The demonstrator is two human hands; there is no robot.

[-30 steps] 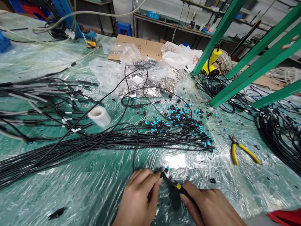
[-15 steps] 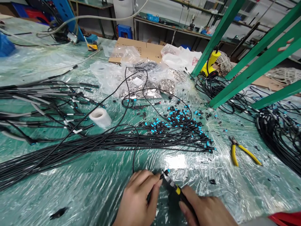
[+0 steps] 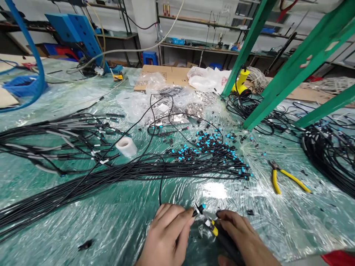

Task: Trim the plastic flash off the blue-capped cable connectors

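My left hand [image 3: 169, 232] pinches a black cable end [image 3: 200, 210] with a bright blue tip, which sticks out past the thumb and forefinger. A black cable [image 3: 161, 184] runs from that hand up towards the bundle. In my right hand [image 3: 244, 236] lies a pair of black-and-yellow pliers [image 3: 215, 231], its metal jaws at the cable end just behind the blue tip. The right forefinger is stretched out beside the tool, and the handles are partly hidden by the hand. Whether the jaws touch the cable end I cannot tell.
A bundle of black cables [image 3: 133, 170] crosses the table, ending near a heap of blue-tipped connectors [image 3: 208, 140]. A white tape roll [image 3: 127, 147] stands at its left. Yellow-handled cutters [image 3: 290, 177] lie right, near green posts [image 3: 260, 99] and coiled cable [image 3: 318, 151].
The camera view has tilted up slightly. My right forefinger has stretched out along the pliers, and the handles look more spread. My left hand keeps its pinch on the cable end.
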